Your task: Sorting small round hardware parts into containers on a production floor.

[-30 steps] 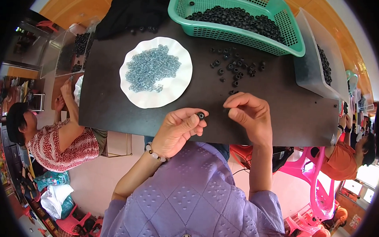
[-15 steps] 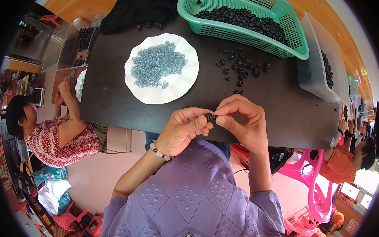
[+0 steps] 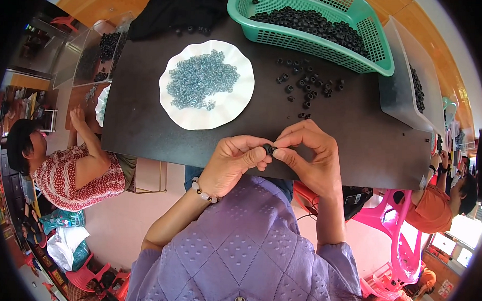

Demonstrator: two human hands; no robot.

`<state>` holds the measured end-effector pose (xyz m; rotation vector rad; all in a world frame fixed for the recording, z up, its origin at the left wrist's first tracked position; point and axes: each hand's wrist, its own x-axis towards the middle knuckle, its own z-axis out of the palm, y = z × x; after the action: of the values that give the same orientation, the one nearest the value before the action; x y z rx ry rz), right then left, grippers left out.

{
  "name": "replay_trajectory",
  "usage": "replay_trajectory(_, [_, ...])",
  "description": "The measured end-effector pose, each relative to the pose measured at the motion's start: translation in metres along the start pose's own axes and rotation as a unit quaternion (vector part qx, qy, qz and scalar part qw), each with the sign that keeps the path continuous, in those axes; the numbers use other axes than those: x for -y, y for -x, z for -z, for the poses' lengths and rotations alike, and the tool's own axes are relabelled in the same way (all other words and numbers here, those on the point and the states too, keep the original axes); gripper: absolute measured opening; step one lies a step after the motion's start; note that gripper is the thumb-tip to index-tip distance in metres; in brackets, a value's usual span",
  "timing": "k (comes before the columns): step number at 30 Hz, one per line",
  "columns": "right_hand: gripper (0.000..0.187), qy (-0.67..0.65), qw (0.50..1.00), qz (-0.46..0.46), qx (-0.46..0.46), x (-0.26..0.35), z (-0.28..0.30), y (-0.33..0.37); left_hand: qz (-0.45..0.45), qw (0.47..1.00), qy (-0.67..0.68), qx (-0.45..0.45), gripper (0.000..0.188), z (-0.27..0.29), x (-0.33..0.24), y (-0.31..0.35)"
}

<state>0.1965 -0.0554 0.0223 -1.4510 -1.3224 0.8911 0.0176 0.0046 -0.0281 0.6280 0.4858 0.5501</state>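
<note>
In front of my chest, at the table's near edge, my left hand point(image 3: 231, 166) pinches a small round black piece point(image 3: 267, 149) between thumb and fingers. My right hand point(image 3: 311, 159) is closed in a pinch against the right side of that piece. Whatever its fingertips hold is too small and dark to make out. Several loose black ring-like pieces point(image 3: 310, 88) lie on the dark table point(image 3: 138, 131) beyond my right hand. A white wavy-edged plate point(image 3: 198, 122) carries a heap of small clear bluish pieces point(image 3: 201, 80).
A green mesh basket point(image 3: 314, 43) full of black pieces stands at the back right. Beside it is a translucent bin point(image 3: 410, 98) with more. Black cloth point(image 3: 177, 13) lies at the far left. Other people sit left point(image 3: 81, 174) and right point(image 3: 435, 205). A pink stool point(image 3: 395, 225) stands at right.
The black piece has turned slightly, and my right fingertips have come closer against it. The person at left has drawn a hand back a little. My arms are almost unmoved.
</note>
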Motion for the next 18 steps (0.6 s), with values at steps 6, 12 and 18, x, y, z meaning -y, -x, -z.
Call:
replay_trajectory(6, [0.012, -0.005, 1.0, 0.007, 0.015, 0.0015, 0.0038, 0.0009, 0.011, 0.999, -0.024, 0.018, 0.024, 0.0001, -0.0033, 0.0001])
replay_trajectory(12, [0.012, -0.024, 1.0, 0.006, -0.009, 0.0048, 0.0044, 0.0031, 0.017, 1.0, 0.006, 0.022, 0.024, -0.0022, -0.0021, 0.0])
replay_trajectory(18, [0.012, -0.002, 1.0, 0.009, -0.009, 0.0054, 0.0048, 0.0048, 0.021, 0.999, 0.019, 0.02, 0.023, -0.0008, -0.0014, -0.0001])
